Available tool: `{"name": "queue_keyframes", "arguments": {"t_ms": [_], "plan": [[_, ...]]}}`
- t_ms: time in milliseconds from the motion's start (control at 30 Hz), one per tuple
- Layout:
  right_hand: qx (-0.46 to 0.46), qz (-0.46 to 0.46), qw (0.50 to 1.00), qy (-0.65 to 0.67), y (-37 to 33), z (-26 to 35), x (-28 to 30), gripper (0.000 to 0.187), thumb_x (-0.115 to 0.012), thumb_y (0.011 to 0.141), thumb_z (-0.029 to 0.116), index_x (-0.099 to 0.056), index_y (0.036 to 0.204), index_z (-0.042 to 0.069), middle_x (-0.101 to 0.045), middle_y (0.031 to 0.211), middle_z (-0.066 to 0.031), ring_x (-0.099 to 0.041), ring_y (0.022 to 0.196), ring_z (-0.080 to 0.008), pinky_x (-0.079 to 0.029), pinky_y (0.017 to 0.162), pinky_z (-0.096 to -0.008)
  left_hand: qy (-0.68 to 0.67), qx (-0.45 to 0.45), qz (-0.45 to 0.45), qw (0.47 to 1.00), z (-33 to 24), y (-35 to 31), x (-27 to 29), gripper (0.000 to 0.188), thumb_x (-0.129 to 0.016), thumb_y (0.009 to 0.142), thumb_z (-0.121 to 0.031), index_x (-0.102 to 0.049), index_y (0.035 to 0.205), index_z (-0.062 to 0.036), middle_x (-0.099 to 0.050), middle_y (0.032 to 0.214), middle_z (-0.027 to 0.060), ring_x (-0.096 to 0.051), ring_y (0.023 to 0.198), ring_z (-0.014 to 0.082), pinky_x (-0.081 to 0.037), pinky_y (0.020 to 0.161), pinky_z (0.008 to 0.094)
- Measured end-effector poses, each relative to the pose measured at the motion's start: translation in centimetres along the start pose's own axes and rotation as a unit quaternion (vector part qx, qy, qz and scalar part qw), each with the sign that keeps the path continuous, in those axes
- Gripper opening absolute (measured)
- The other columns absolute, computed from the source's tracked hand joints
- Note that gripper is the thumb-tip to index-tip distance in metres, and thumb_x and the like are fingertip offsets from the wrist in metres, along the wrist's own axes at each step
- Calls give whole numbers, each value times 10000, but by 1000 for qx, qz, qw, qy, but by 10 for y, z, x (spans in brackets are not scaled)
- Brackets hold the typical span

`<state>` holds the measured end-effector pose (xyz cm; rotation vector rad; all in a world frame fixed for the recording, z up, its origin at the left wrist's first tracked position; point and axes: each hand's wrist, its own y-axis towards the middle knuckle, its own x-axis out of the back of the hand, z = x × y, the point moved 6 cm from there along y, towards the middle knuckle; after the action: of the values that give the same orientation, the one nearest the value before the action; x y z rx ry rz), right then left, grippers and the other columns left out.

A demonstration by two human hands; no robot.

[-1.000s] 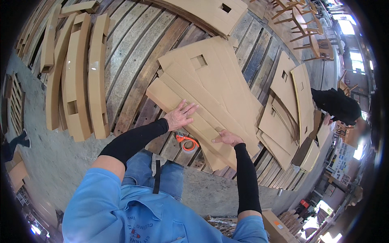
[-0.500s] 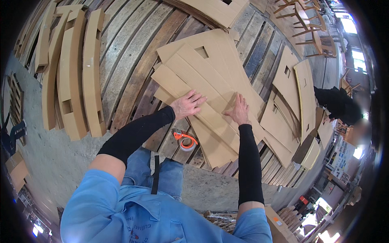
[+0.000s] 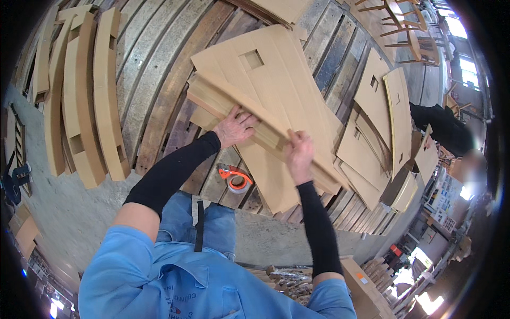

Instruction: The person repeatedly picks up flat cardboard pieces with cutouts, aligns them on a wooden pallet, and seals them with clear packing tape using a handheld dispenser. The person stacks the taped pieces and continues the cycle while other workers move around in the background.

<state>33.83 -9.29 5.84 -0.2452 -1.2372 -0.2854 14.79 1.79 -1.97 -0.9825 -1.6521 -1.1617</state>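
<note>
A long strip of brown cardboard lies across the stack, its sides folded up into a channel. My left hand is on its near side, fingers bent over the edge into the channel and thumb hidden. Farther right, my right hand is closed round the far raised flap. Beneath are flat cardboard sheets, the top one with a square cutout. An orange tape dispenser with a roll of tape sits on the slats, close to my body.
Several folded long cardboard boxes lie at the left of the slatted wooden platform. More flat cardboard pieces rest at the right. Wooden chairs stand at the far right, near a person in black.
The top cardboard strip, flat before, now has its sides raised into a channel. My right hand has shifted slightly left and down, and closed on the flap; my left hand's fingers have bent.
</note>
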Motion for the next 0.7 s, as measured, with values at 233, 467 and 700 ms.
{"name": "queue_keyframes", "arguments": {"t_ms": [233,467,700], "plan": [[-12,22,997,-71,-78,38,-41,689,-734,844,116,-525,1500,120,-369,1622,-216,-333,1484,-474,-245,1202,-643,-110,-70,33,991,-20,-34,32,76,-643,850,-247,-642,877,-175,-636,1238,47,-593,1218,269,-505,1054,447],[58,-47,994,-74,-106,31,-61,683,-719,843,87,-530,1498,123,-306,1665,-212,-256,1536,-466,-176,1235,-660,-246,-246,44,937,-75,-24,81,130,-685,828,-241,-673,906,-139,-597,1452,121,-644,1188,281,-551,981,434],[-4,-17,1000,-11,-107,39,-48,616,-686,857,47,-547,1457,72,-345,1628,-235,-303,1507,-461,-233,1228,-623,-80,-105,169,977,-85,60,-10,370,-675,871,-280,-642,1222,-168,-487,1492,183,-591,1253,339,-472,984,502]]}}
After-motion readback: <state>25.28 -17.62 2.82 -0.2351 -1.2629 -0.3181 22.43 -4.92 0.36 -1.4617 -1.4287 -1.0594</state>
